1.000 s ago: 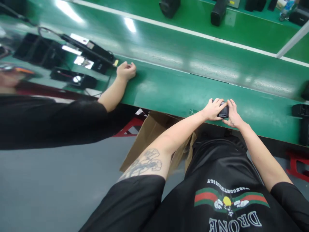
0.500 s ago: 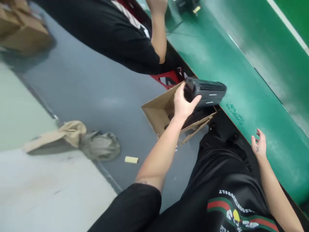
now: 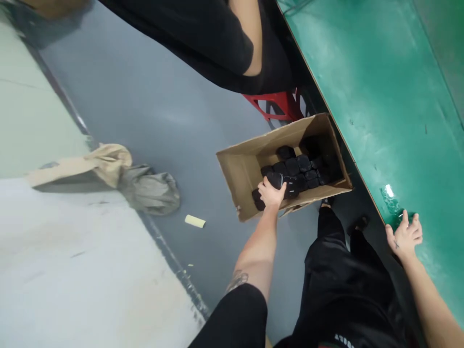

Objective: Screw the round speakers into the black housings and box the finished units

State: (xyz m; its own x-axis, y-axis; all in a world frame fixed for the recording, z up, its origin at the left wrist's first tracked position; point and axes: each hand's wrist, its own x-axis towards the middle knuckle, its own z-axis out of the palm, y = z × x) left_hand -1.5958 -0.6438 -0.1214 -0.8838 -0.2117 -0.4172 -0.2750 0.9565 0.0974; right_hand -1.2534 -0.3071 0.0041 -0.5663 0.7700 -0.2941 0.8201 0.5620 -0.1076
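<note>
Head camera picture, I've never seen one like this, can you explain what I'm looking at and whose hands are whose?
The camera sits on a person's head and looks down, so the two bare arms coming from the bottom edge are that person's own. The left hand reaches into an open cardboard box on the grey floor, its fingers around one of the black parts packed inside. The right hand rests on the edge of the green bench, holding nothing. The arm in a black sleeve at the top belongs to another person, seated on a red stool. A crumpled cloth lies on the floor.
</note>
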